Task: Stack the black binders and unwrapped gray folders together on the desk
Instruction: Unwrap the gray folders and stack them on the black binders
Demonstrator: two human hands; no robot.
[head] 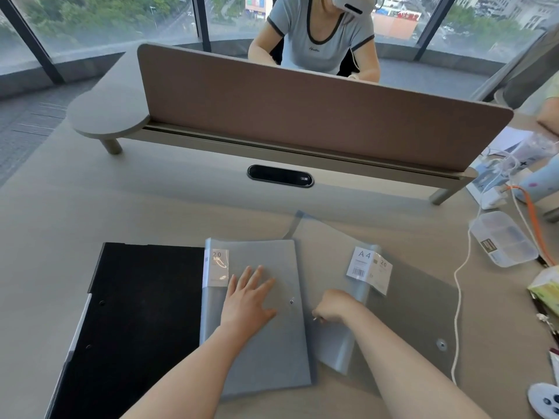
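While our left hand (248,300) lies flat with spread fingers on the gray folder (266,343) beside the black binders (136,322) to keep it steady on the bench (151,201), our right hand (334,306) pinches the clear wrapper (341,343), probably to pull it away.

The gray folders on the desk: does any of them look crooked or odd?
Yes. The right gray folder lies turned at an angle, its clear wrapper peeled partly loose where the right hand pinches it. The left gray folder, under the flat left hand, lies fairly straight beside the black binder.
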